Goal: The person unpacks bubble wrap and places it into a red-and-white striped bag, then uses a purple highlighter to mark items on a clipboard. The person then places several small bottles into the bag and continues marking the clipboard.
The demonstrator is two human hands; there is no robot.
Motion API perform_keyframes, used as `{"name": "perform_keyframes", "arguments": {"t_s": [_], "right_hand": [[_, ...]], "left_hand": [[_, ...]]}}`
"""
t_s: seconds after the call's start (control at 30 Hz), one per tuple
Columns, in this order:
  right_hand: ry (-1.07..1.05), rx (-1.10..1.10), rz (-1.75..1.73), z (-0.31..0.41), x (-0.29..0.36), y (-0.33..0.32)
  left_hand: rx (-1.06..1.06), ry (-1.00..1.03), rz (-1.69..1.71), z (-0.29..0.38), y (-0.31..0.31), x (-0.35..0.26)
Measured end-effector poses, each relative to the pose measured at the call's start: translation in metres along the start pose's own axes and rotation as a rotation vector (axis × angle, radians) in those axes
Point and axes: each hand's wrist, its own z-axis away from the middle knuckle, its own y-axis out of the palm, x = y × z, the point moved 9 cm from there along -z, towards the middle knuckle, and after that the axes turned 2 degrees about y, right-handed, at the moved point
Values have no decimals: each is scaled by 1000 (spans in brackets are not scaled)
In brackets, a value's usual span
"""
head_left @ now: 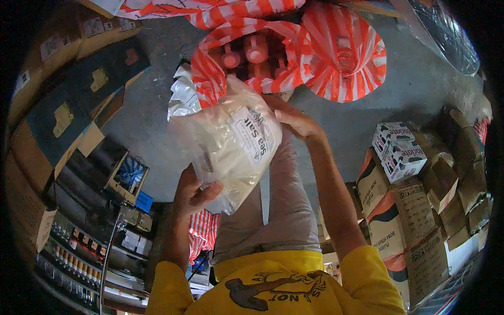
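Note:
A clear plastic bag of pale sea salt with a printed label is held up in front of my legs. My left hand grips its lower left side, thumb over the plastic. At the bag's upper right edge, my right hand supports it, some fingers hidden behind. Just beyond stands an open red-and-white striped plastic bag, with several pinkish bottle-like containers inside. A silvery-white plastic packet lies at that bag's left side.
Another striped bag, gathered at the top, adjoins the open one. Cardboard boxes are stacked at right beneath a white printed carton. Large cartons and shelves of bottles line the left. Plastic-wrapped goods are at upper right.

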Motion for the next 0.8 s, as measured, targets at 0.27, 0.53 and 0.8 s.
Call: {"name": "perform_keyframes", "arguments": {"t_s": [0.27, 0.53, 0.8], "right_hand": [[-53, -200, -129, 24, -17, 3], [-398, -478, 229, 32, 51, -9], [-469, -1032, 678, -16, 114, -118]], "left_hand": [[-212, -57, 465, 5, 3, 30], [-313, -203, 576, -47, 50, 51], [-424, -91, 668, -176, 30, 45]]}}
